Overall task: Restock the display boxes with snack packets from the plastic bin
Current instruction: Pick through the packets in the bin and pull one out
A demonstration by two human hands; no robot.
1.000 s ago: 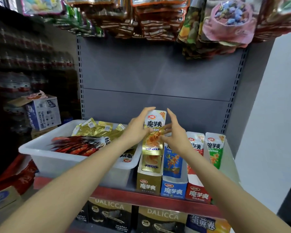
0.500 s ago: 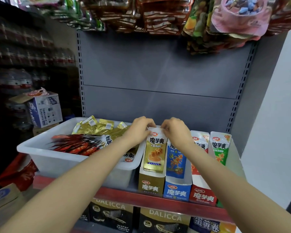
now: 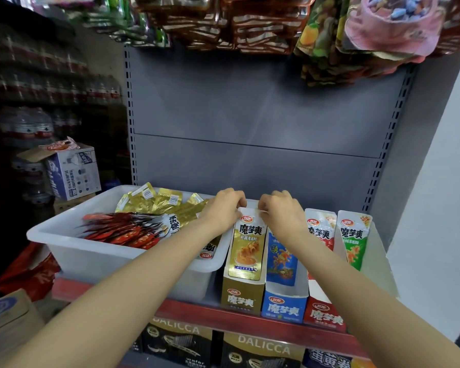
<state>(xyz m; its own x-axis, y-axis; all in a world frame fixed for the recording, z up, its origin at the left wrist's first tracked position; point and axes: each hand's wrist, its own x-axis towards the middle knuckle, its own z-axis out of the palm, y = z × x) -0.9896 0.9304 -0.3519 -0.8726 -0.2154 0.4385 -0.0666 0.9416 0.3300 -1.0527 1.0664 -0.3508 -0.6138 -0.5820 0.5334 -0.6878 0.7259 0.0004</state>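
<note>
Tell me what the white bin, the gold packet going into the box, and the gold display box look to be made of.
Plastic bin: translucent white plastic, smooth; the packets inside show faintly through its wall.
Gold packet, pinched at the top by the left hand and right hand: likely metallised foil film, glossy, with bright glints.
Gold display box: probably printed cardboard, with a cut-away front edge and flat folded panels.

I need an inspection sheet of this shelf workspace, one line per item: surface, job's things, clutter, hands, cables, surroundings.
Surface: red-edged shelf carries bin and boxes.
Job's things: plastic bin holds gold and red packets; gold packet stands in gold box; blue box, red box alongside.
Clutter: nothing seen.
Hands: left hand and right hand pinch the gold packet's top.
Cables: nothing seen.
Surroundings: hanging snack bags, cardboard carton.
</note>
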